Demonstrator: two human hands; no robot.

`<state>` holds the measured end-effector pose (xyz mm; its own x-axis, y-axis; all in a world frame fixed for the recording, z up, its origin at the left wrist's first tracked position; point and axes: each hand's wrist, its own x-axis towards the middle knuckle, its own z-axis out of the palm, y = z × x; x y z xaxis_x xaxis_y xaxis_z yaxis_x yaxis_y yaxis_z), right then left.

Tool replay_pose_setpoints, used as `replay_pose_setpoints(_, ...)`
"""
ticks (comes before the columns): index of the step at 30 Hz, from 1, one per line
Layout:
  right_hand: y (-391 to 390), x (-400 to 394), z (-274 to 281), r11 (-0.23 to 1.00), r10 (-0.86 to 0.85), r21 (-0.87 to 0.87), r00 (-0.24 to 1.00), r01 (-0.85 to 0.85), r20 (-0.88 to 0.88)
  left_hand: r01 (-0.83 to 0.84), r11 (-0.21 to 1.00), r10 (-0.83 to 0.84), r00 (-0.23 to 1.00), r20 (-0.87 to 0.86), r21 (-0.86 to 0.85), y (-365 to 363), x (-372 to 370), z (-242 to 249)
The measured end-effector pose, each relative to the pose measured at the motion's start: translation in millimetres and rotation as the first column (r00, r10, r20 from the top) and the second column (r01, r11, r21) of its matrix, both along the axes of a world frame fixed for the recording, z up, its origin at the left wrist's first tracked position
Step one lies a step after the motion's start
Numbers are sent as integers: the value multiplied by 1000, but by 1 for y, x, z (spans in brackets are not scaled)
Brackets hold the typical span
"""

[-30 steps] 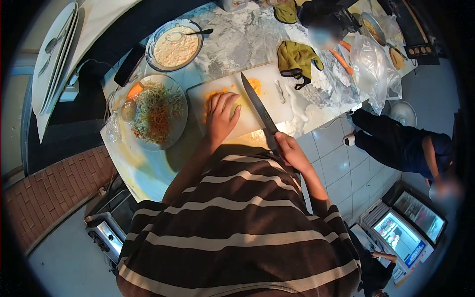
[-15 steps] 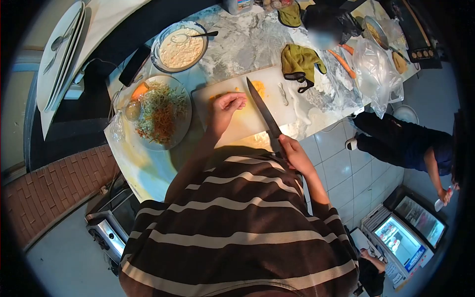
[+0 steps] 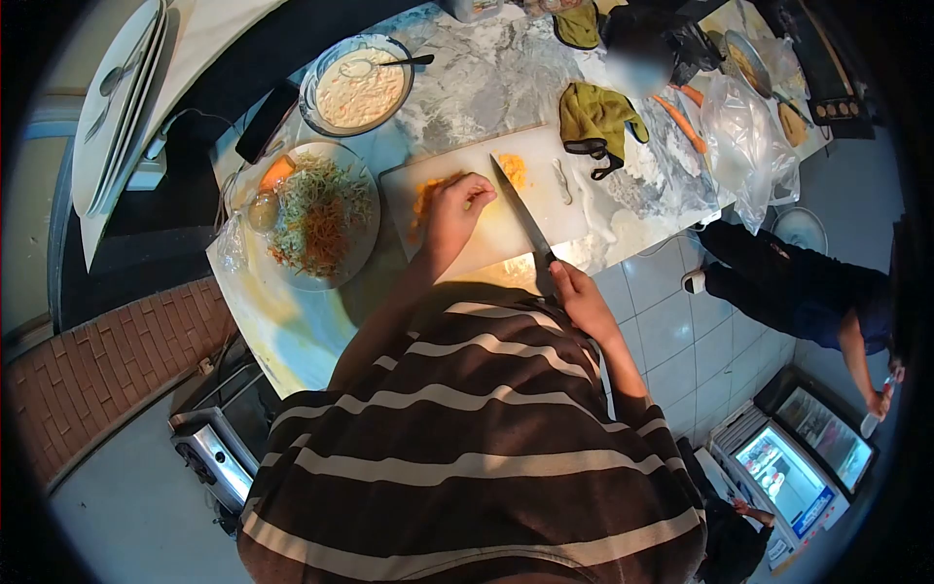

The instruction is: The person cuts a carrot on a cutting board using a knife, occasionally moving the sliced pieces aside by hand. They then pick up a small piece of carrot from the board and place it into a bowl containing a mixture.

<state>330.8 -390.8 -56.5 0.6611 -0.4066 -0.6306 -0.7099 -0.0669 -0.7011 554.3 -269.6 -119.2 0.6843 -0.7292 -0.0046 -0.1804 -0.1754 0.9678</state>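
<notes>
My right hand (image 3: 584,300) grips the handle of a long kitchen knife (image 3: 523,211), its dark blade slanting over the white cutting board (image 3: 525,240). My left hand (image 3: 459,212) hovers over or rests on the board left of the blade, fingers curled and fingertips pressed together. Whatever they hold, if anything, is too small to make out. Small chopped orange pieces (image 3: 513,169) lie beyond the knife tip, and more sit beside and partly behind my left hand. Left of the board stands a large plate (image 3: 362,255) heaped with shredded vegetables (image 3: 316,219).
A bowl of creamy mixture (image 3: 360,88) with a spoon is at the back left. Right of the board lie an olive-green glove (image 3: 595,119), carrots (image 3: 681,124) and a clear plastic bag (image 3: 737,146). A person in dark clothes (image 3: 808,282) stands at the right, another at lower right.
My left hand has shifted slightly right and its fingertips have drawn together, uncovering more orange pieces behind it. The knife remains in my right hand, moved little.
</notes>
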Motion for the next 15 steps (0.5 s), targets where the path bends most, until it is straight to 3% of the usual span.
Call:
replay_pose_setpoints(1,-1,-1,0,1000,-1,7,1000,1,-6,8,999,-14,993,115,52,-4,-1,4)
replay_pose_setpoints(2,-2,-3,0,1000,-5,14,1000,5,-12,12,999,-18,993,113,52,-6,-2,3)
replay_pose_setpoints(4,-3,-3,2,1000,-5,23,999,6,-35,5,999,15,931,364,-54,-10,-3,1)
replay_pose_setpoints(9,2,-3,-2,999,-38,38,999,38,-4,-4,1000,5,844,537,-3,-2,-1,5)
replay_pose_setpoints(11,4,-12,-32,973,45,-230,969,12,244,-30,1000,23,795,607,1,3,-2,8)
replay_pose_setpoints(15,7,-1,-5,975,56,-218,995,-38,81,-114,990,20,715,699,88,16,-11,11)
